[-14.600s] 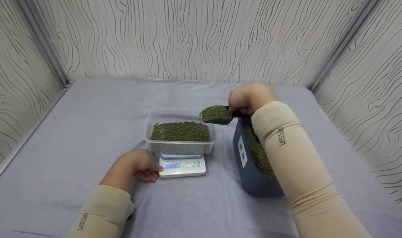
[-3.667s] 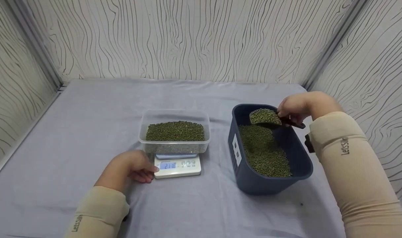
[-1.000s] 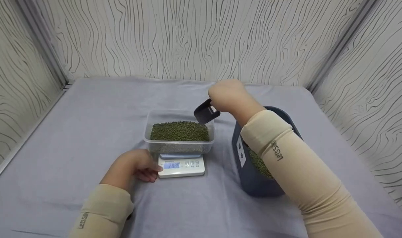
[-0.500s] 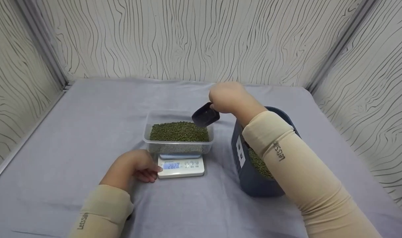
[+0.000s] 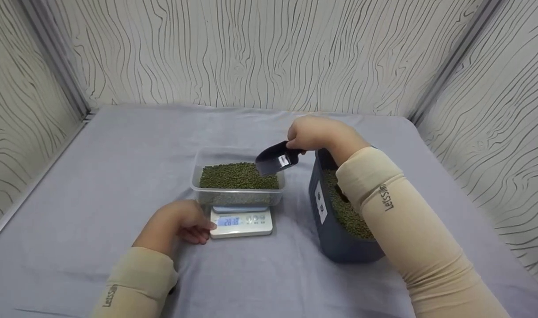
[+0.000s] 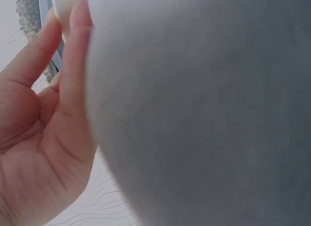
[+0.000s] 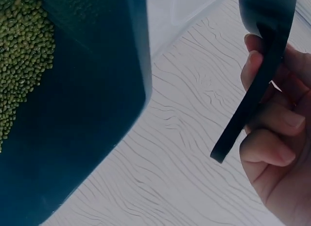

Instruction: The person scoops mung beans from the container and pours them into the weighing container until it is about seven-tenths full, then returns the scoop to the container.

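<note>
My right hand (image 5: 310,134) grips the handle of a black scoop (image 5: 275,159), held over the right end of a clear plastic container (image 5: 238,197). No beans show in the scoop's bowl. Green mung beans (image 5: 238,176) fill much of the container, which stands on a white digital kitchen scale (image 5: 246,227) with a lit display. With thumb and fingers my left hand (image 5: 189,221) pinches the scale's front left corner; the left wrist view shows the fingertips (image 6: 80,14) at its pale edge. In the right wrist view the scoop's handle (image 7: 248,102) lies across the curled fingers.
A dark blue bin (image 5: 348,251) of mung beans stands right of the scale, partly covered by my right forearm. A purplish-grey cloth (image 5: 131,145) covers the table. Patterned panels (image 5: 233,53) enclose the back and sides.
Earlier the scoop was heaped with beans, last over the bin; now it looks emptied. Over the last second it levels out and my right hand draws slightly right. The left hand stays at the scale.
</note>
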`<state>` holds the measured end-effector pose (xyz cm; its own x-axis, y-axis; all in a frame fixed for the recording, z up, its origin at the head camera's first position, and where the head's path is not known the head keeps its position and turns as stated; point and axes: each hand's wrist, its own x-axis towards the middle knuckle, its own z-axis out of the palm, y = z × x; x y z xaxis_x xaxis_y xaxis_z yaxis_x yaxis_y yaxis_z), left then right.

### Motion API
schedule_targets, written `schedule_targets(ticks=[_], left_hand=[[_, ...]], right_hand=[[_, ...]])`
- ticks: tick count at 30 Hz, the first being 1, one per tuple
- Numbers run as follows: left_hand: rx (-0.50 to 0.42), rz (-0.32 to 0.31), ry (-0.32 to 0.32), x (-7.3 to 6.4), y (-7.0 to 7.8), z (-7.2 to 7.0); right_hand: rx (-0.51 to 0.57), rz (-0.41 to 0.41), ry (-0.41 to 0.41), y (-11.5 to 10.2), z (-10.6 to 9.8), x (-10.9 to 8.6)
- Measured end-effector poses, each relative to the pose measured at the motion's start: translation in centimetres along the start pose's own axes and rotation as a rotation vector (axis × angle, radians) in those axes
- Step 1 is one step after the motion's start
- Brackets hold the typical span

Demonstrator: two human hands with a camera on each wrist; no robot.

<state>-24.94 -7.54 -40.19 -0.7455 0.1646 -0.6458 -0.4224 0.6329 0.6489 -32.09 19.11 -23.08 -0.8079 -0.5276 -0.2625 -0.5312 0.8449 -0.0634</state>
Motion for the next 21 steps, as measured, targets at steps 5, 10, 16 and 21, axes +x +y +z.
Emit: schedule_targets(ticks=[5,10,16,21], left_hand=[[-0.026,0.009,0.007,0.0,-0.1,0.1],[-0.028,0.010,0.007,0.2,-0.2,0.1],[-0.015,0.007,0.002,0.2,-0.1,0.1],[-0.016,0.007,-0.005,0.1,0.0,0.1]], right_hand=[[0.034,-0.003,0.006,1.3,0.0,-0.6],[0.060,0.012,0.011,3.6,-0.1,-1.6],[0.110,0.086,0.000,6.3,-0.7,-3.2],[0.152,0.178,-0.048,8.1,-1.3,-5.1]])
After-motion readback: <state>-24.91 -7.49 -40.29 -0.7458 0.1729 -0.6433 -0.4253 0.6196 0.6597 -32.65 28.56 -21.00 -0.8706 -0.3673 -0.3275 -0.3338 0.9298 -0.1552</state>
